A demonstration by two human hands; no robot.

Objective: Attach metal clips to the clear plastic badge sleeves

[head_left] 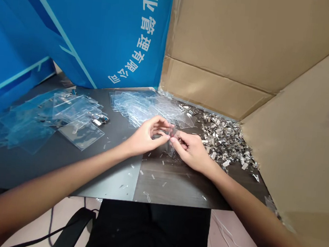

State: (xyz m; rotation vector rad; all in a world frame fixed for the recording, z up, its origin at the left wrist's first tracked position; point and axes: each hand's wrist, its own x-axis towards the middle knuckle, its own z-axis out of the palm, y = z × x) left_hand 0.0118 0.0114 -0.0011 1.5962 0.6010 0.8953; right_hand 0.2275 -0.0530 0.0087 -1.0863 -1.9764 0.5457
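Observation:
My left hand (148,136) and my right hand (192,149) meet over the middle of the table. Both are closed, thumbs and fingers pinching the top of a clear plastic badge sleeve (170,150). Its lower part hangs between them, tilted and seen nearly edge-on. Whether a metal clip is in my right fingers as well is hidden. Behind the hands lies a pile of flat clear sleeves (138,106). To the right, close by my right hand, metal badge clips (224,139) are heaped.
On the left, sleeves with metal clips (80,111) lie in a loose stack. Small clear plastic slips (152,176) are scattered on the dark table (175,190) near its front edge. A blue panel (103,28) and cardboard walls (219,39) close off the back and right.

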